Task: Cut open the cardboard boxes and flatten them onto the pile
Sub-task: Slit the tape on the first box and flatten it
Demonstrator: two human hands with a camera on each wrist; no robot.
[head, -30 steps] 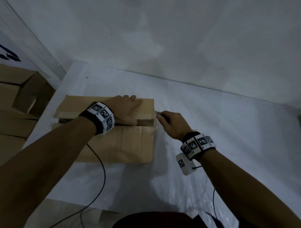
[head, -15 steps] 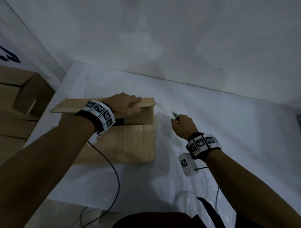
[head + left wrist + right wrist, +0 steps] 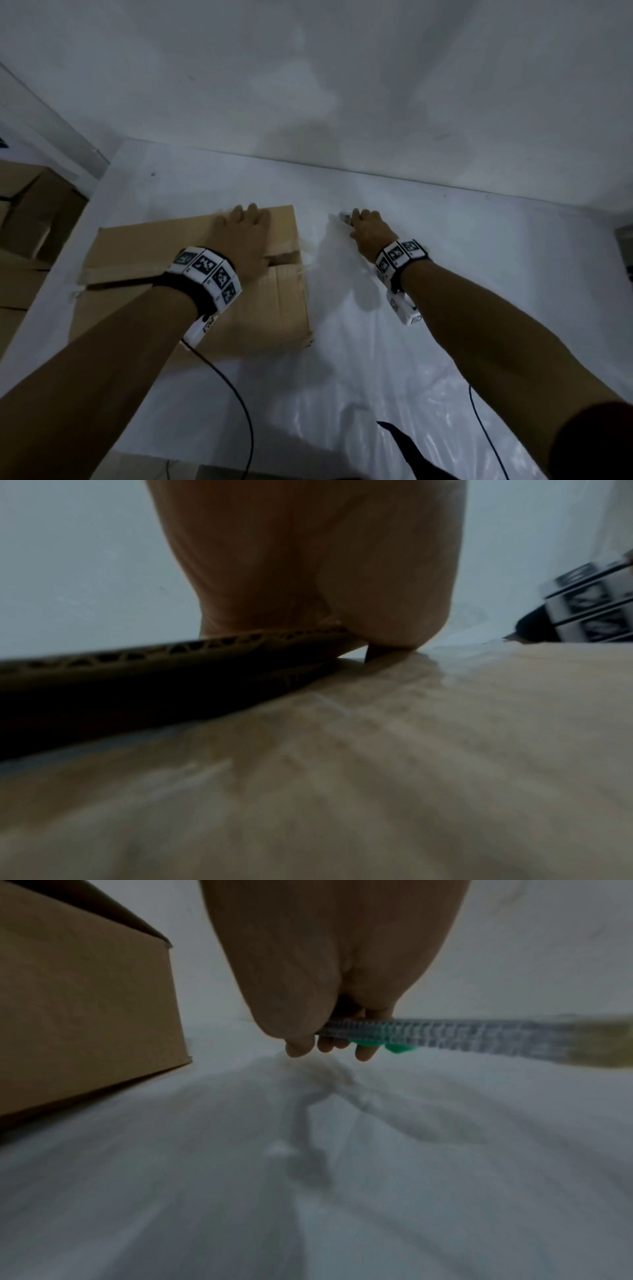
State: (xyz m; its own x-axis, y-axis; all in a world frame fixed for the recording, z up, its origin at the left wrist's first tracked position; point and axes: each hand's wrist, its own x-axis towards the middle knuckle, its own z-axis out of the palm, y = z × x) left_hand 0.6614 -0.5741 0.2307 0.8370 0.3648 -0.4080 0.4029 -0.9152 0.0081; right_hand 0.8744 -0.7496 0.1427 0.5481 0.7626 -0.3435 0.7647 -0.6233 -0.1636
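Cardboard box (image 3: 191, 291) left of centre on white sheet (image 3: 376, 342), left hand (image 3: 245, 240) pressing flat on its raised top flap (image 3: 154, 240), right hand (image 3: 368, 231) apart at centre right, fingers curled around utility knife (image 3: 445, 1035).

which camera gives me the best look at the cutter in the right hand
The right wrist view: the cutter runs across the frame, showing its ridged clear handle and green slider, gripped by the right hand. The head view shows only a small tip poking past the fingers. The left wrist view shows none of it.
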